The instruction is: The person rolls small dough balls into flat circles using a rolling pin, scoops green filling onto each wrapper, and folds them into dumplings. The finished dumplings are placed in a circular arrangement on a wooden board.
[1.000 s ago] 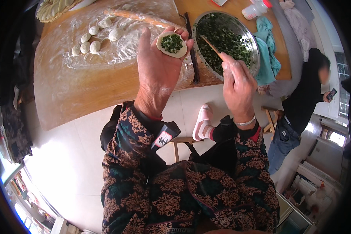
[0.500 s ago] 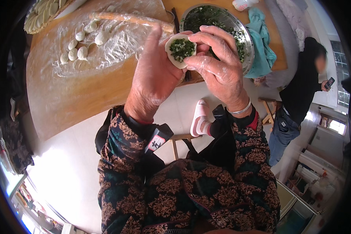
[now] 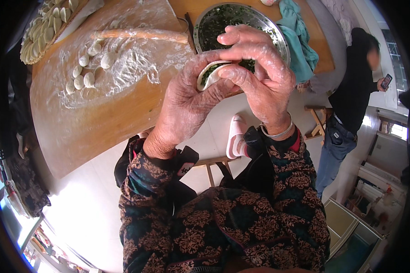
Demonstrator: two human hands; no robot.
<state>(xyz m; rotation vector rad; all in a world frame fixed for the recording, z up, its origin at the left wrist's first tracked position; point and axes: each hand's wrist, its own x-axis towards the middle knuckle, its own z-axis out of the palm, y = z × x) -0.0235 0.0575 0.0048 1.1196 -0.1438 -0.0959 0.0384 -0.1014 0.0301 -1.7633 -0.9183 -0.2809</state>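
Flour-dusted tan wooden board (image 3: 100, 125) covers much of the work surface; with the clock read from the hands' hold, small white dough balls (image 3: 89, 80) sit at nine and a floury wooden rolling pin (image 3: 143, 35) lies at ten. Between nine and ten is a round woven tray (image 3: 30, 60) bearing rows of pale folded dumplings (image 3: 54, 23). At one o'clock stands a wide shiny metal bowl (image 3: 281, 41) of chopped green filling, with a crumpled teal cloth (image 3: 300, 48) just beyond it toward two. A person in black (image 3: 351, 75) stands at three, holding a phone (image 3: 386, 81).

Held up in front of the bowl, between both hands, is a thin white dough wrapper (image 3: 213, 78), partly folded, green stuffing (image 3: 206, 74) showing on its left side. The left hand (image 3: 184, 102) curls its thumb and forefinger around the left edge; the right hand (image 3: 266, 79) presses its thumb against the wrapper's right end, its upper fingers raised and somewhat spread. Whether every fingertip touches dough cannot be told.

Greens caught along the rim could keep the edges from sticking; too hard a squeeze might tear the skin or push stuffing out at the open side.
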